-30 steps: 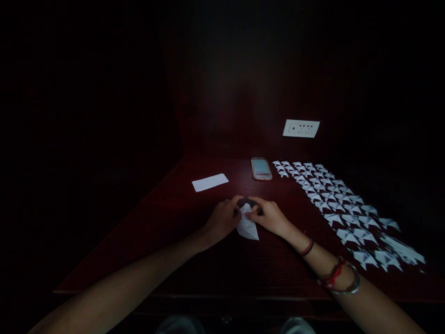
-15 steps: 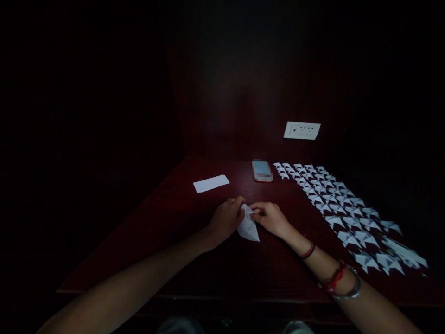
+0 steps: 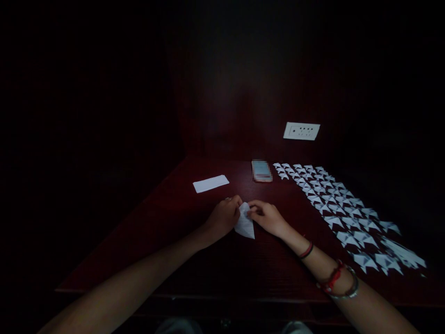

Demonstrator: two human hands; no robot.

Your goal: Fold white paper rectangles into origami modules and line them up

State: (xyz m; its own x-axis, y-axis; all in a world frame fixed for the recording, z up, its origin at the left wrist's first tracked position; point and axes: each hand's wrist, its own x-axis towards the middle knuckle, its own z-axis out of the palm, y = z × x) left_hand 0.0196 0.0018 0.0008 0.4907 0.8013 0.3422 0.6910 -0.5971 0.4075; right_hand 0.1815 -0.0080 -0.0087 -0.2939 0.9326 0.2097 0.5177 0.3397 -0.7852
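Observation:
A small white folded paper piece lies on the dark red table between my two hands. My left hand pinches its upper left edge with curled fingers. My right hand pinches its upper right corner, fingers closed on the paper. Red and black bands and a metal bangle sit on my right wrist. The scene is very dark.
Several rows of small folded white paper shapes cover the table's right side. A phone lies at the back. A flat white paper strip lies back left. A white wall socket is on the dark panel behind.
The folded paper has shifted slightly left and up between my fingers, and both hands have closed in a little on its top. Nothing else moved.

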